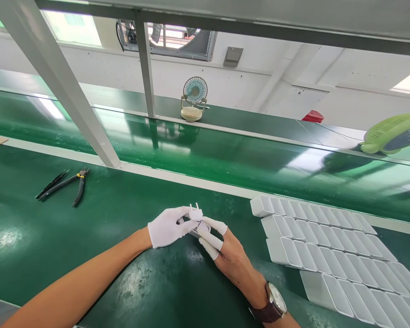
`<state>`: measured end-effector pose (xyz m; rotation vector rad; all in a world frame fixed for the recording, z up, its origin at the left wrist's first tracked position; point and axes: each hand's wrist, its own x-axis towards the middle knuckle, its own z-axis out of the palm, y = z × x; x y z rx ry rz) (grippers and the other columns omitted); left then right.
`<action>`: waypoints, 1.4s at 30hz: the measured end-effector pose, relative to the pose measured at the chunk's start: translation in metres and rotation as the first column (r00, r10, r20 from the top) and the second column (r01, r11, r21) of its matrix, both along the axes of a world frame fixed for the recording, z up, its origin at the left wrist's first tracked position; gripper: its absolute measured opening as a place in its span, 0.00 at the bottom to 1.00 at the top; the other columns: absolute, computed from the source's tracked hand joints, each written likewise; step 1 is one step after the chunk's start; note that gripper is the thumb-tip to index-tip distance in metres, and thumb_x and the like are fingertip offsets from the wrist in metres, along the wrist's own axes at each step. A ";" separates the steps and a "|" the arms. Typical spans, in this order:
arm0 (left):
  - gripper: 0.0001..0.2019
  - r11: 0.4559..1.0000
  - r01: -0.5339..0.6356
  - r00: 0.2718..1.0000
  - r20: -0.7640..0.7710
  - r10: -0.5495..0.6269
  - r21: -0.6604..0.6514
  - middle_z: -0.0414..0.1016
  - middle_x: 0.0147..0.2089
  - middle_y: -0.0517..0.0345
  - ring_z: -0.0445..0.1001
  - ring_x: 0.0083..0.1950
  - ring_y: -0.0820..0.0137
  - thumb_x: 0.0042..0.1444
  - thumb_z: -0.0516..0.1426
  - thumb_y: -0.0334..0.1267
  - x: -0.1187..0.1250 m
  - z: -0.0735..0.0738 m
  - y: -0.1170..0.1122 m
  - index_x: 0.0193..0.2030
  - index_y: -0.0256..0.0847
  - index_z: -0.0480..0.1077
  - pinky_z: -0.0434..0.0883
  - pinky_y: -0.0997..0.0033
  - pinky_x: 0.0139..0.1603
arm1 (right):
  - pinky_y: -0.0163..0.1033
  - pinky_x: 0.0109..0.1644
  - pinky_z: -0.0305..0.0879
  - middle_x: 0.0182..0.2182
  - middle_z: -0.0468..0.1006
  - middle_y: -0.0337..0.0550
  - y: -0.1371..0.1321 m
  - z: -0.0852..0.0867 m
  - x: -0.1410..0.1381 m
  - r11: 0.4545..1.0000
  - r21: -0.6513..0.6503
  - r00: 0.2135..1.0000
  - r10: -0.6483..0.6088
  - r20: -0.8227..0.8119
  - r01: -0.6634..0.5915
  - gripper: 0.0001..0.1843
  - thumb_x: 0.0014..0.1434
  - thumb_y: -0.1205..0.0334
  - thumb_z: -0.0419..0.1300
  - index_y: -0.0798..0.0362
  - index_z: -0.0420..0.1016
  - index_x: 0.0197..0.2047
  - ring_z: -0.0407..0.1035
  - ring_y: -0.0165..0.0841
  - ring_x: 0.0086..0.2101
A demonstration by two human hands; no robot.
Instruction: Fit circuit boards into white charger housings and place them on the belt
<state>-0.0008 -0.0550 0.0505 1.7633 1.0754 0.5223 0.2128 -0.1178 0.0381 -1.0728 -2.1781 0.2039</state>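
Note:
My left hand, in a white glove, is closed with thumb and fingers around a small white two-pin plug piece. Its two prongs point up and away from me. Just below it is a white casing, tilted and partly covered by my fingers. Thin dark wires show between the two parts. My right hand wears white finger covers on several fingers and pinches the casing from the right side. A wristwatch is on that wrist. Both hands meet just above the green mat.
Rows of white casings stand at the right. Cutting pliers and black tweezers lie at the left. Beyond the white table rail runs a green conveyor belt, with a small fan behind it. A slanted post rises at the left.

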 end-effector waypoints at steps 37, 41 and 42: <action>0.21 0.979 -0.205 0.956 0.215 0.198 0.007 0.80 0.52 0.53 0.76 0.54 0.62 0.65 0.51 0.52 -0.003 0.001 -0.002 0.51 0.40 0.75 0.70 0.62 0.61 | 0.44 0.50 0.78 0.57 0.75 0.50 0.013 -0.007 -0.017 0.997 0.024 0.988 -0.081 0.133 0.079 0.18 0.68 0.64 0.55 0.43 0.74 0.59 0.76 0.39 0.50; 0.25 0.979 -0.204 0.942 0.278 0.189 0.026 0.79 0.53 0.50 0.76 0.53 0.62 0.67 0.46 0.54 -0.006 -0.001 -0.002 0.56 0.39 0.72 0.72 0.60 0.58 | 0.42 0.48 0.78 0.54 0.76 0.50 0.013 -0.002 -0.014 0.991 0.092 0.986 -0.107 0.124 0.096 0.16 0.68 0.65 0.55 0.45 0.76 0.56 0.76 0.38 0.48; 0.26 0.976 -0.215 0.933 0.301 0.195 0.035 0.79 0.53 0.49 0.77 0.52 0.62 0.67 0.46 0.55 -0.006 -0.002 -0.003 0.57 0.39 0.71 0.73 0.60 0.56 | 0.42 0.49 0.78 0.54 0.76 0.50 0.013 -0.001 -0.014 0.987 0.108 0.986 -0.130 0.104 0.119 0.16 0.68 0.66 0.55 0.44 0.76 0.55 0.76 0.38 0.48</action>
